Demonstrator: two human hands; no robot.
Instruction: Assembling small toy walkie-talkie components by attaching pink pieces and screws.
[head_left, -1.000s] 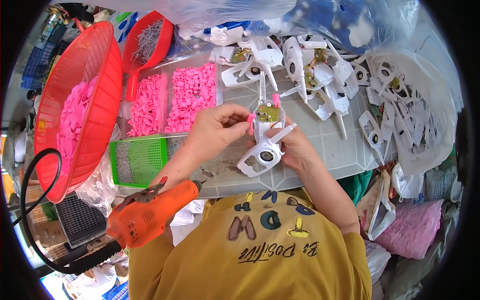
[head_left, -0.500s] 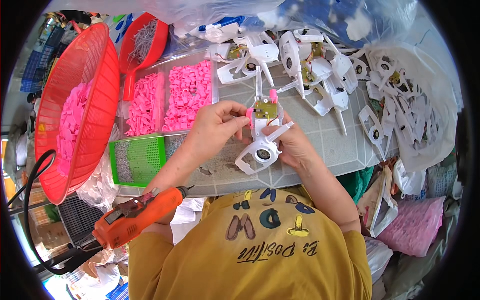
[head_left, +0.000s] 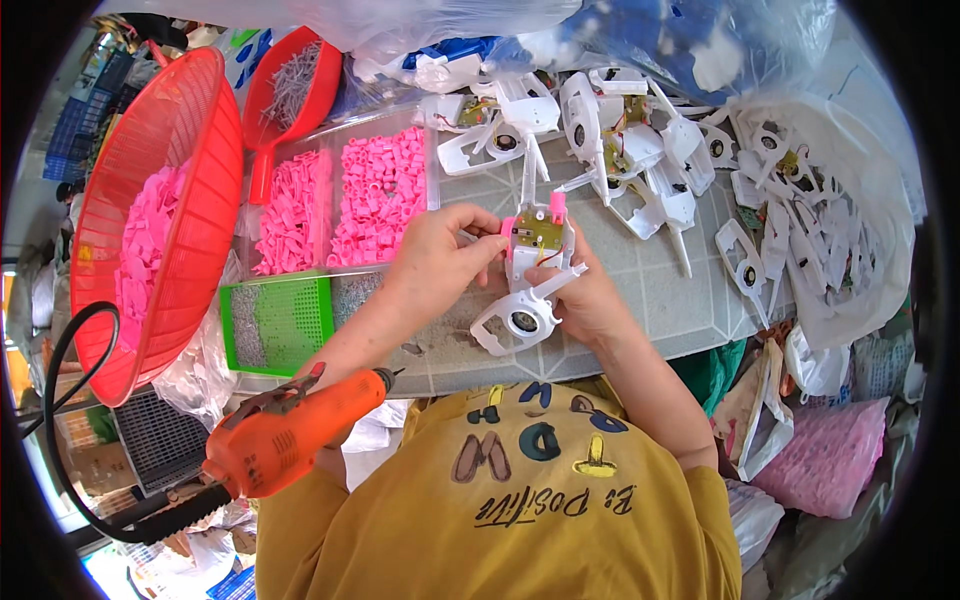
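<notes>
In front of me is a white plastic toy housing (head_left: 528,268), with a green-yellow circuit board (head_left: 537,229), thin wires and a round black speaker (head_left: 523,321) in its lower part. My right hand (head_left: 588,297) grips it from the right, the thumb lying across it below the board. At the housing's left edge, my left hand (head_left: 452,252) pinches a small pink plastic piece (head_left: 508,232), partly hidden by the fingertips. Another pink piece (head_left: 557,204) sits upright at the housing's top right. An orange electric screwdriver (head_left: 290,435) hangs beside my left forearm, touched by neither hand.
Clear trays hold small pink parts (head_left: 378,195); a green basket (head_left: 328,320) with tiny metal pieces stands nearer. Left are a red basket (head_left: 215,230) and a red scoop of screws (head_left: 330,95). More white housings (head_left: 650,160) lie at the back, beside a white bag (head_left: 850,310) of others.
The housing's upper part has shifted slightly right and tilted, and my right thumb now lies across it. The orange screwdriver has swung a little to the right. My left hand keeps its pinch.
</notes>
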